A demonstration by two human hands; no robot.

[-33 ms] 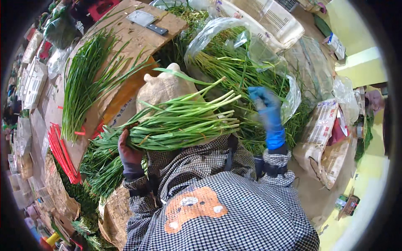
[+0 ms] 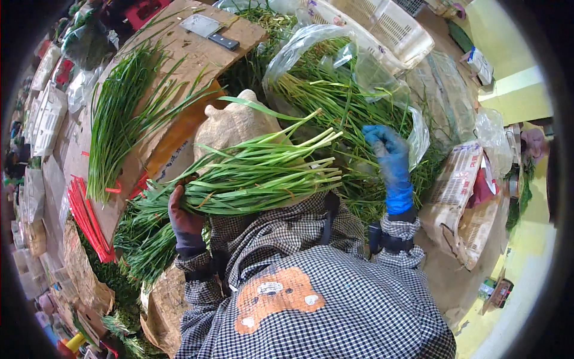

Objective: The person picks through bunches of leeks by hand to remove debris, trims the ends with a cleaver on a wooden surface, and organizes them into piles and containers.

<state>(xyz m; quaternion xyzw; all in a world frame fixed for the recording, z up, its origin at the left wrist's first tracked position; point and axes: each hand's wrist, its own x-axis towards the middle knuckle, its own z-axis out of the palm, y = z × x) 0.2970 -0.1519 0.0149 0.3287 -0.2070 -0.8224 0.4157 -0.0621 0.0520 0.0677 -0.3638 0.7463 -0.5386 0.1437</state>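
Observation:
A bunch of garlic chives lies across my lap, pale stem ends to the right and green leaves to the left. My left hand, in a dark reddish glove, is closed around its leafy side; some fingers are hidden by the leaves. To the right of the stem ends, my right hand, in a blue glove, hovers apart from the bunch. Its fingers are curled together, and whatever they may hold is too small to make out. Below and beyond it spreads a heap of loose chives in a clear plastic bag.
On a wooden board at the upper left lie a tied chive bundle and a cleaver. Red strips hang by its near edge. A pale lumpy sack is before me. White plastic crates stand beyond and right.
My right hand has shifted slightly to the right, away from the stem ends. My left hand and the bunch have stayed nearly still.

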